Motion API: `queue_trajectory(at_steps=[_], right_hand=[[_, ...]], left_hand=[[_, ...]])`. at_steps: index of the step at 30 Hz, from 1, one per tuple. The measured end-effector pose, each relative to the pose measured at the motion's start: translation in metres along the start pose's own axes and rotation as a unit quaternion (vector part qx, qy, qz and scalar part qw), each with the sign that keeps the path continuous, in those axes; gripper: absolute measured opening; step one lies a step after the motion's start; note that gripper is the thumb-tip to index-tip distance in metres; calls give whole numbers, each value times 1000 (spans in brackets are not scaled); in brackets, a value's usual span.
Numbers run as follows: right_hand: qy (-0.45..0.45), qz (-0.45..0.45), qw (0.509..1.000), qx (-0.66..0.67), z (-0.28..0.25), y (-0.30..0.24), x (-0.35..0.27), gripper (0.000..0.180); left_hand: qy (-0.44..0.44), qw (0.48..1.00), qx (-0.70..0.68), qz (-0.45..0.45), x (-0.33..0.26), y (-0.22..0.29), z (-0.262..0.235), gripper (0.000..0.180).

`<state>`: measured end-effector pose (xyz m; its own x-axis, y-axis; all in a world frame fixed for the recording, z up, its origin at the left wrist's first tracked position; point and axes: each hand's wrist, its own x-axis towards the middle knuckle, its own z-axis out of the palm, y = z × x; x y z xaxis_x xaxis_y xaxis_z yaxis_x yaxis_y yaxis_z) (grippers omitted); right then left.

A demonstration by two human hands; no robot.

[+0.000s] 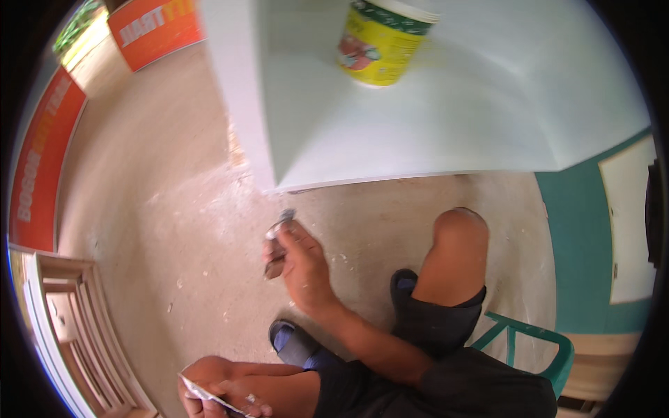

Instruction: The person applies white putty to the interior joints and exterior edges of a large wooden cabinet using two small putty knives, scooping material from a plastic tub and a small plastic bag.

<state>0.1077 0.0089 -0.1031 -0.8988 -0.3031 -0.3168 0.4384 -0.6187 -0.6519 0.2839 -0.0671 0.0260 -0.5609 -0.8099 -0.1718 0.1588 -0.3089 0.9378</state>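
Note:
My right hand (305, 268) is closed around a small putty knife (276, 267), with a grey end poking out above the fingers and a whitish smear near it. It hovers over the floor, just short of the white panel's lower corner. Low at the left, by my knee, my left hand (209, 403) grips a thin flat plate (202, 392) whose edge looks coated in white paste. White specks dot that hand. The picture's lower edge cuts off part of the hand and plate.
A yellow and green bucket (385, 43) stands on the white boxy surface (418, 132) ahead. Orange banners (45, 164) and a wooden frame (94, 327) are at left. A green plastic chair (561, 359) is at right, near a green and white wall (578, 258). White marks spot the concrete floor (160, 209).

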Motion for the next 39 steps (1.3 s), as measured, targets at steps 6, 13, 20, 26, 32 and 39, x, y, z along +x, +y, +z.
queue_trajectory(at_steps=[6, 13, 20, 26, 32, 39], right_hand=[[-3, 56, 986, -158, 7, 5, -14, 11], [-116, 72, 921, -365, -21, 4, -27, 13], [-158, -36, 800, -577, -9, -87, -48, 22], [-114, -224, 740, -624, 19, -173, -63, 31], [-129, -524, 602, -588, 74, -218, -63, 34], [-166, -674, 373, -616, 123, -250, -40, 30]], left_hand=[[-23, 999, 37, 11, 6, -4, -8, 27], [15, 941, 320, 106, 10, 30, 36, 25], [-74, 850, 460, 246, 12, 44, 29, 16], [-69, 751, 540, 373, 13, 36, 27, 13], [-60, 759, 502, 410, 16, 32, 22, 9], [-73, 856, 447, 250, 11, 40, 23, 6]])
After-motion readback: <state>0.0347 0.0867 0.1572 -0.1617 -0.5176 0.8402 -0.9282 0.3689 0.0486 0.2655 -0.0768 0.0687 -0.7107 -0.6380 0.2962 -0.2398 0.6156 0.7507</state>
